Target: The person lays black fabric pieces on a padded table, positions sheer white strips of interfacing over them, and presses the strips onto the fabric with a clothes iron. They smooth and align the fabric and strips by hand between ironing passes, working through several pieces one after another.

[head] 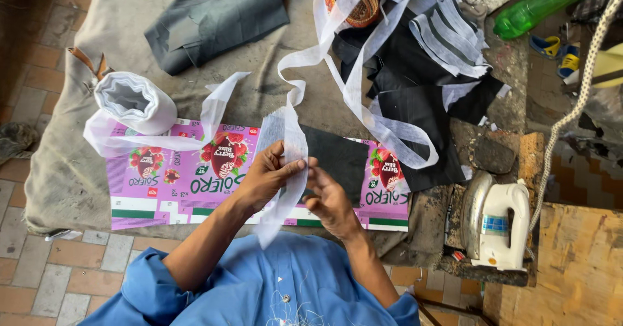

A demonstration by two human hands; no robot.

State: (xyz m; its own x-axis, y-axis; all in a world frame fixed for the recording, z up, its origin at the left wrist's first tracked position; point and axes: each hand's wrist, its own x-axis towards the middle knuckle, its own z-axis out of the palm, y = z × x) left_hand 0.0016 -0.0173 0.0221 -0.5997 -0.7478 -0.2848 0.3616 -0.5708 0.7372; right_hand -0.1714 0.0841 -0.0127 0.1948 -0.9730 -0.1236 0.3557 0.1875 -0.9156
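Holding a white strip [285,170] above the black cloth [337,160] on the pink sheet [188,189], the left hand [269,173] pinches its edge and the right hand [331,199] grips it lower. I think keeping it flat and untwisted between both hands works best.

- We see a sheer white interfacing strip [285,170], thin enough to let the shades behind it through.
- We see a flattened carton sheet [188,183] in purple-pink, printed with red strawberries, with white and green bands along one edge.
- We see a black fabric piece [337,157] on it.
- We see a white iron [496,225] with a silver soleplate.
- We see a green plastic bottle [548,1].
- We see a blue shirt [272,293].
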